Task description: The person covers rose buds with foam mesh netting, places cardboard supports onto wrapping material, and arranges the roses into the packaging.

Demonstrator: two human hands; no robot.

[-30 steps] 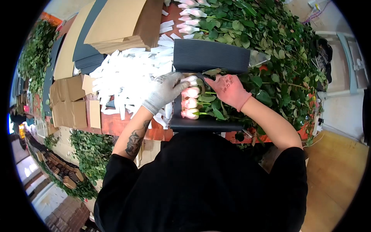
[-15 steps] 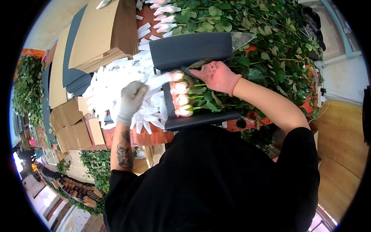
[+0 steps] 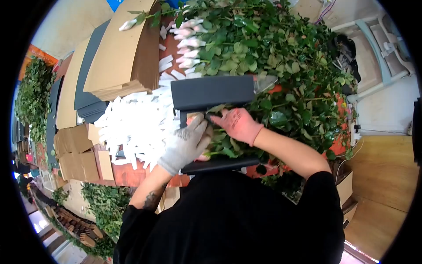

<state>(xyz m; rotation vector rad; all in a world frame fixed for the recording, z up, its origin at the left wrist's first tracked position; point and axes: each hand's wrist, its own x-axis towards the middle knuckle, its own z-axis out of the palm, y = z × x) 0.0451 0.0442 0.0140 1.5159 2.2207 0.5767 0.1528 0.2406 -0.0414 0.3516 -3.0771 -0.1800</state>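
Observation:
My left hand (image 3: pixel 184 143), in a whitish-grey glove, lies over a row of pale pink roses (image 3: pixel 204 156) with its fingers stretched out and slightly apart. It covers most of the blooms. Close beside it, my right hand (image 3: pixel 232 125), in a pink glove, has its fingers closed around a small, dark, narrow object (image 3: pixel 209 117) whose kind I cannot make out. The roses lie on a sheet of black corrugated card, with its far flap (image 3: pixel 213 93) raised behind my hands and its near edge (image 3: pixel 220 165) by my body.
White sleeves (image 3: pixel 136 125) are heaped left of my hands. Behind them stands a stack of brown cardboard (image 3: pixel 118 53). Leafy rose stems (image 3: pixel 263 48) cover the far and right side, with sleeved rose heads (image 3: pixel 189 42) at their left end. Flattened brown cardboard (image 3: pixel 75 154) lies at far left.
My left hand has moved right from the sleeve heap onto the roses, and its fist has opened. A white sleeve beside the top rose no longer shows. The view has shifted.

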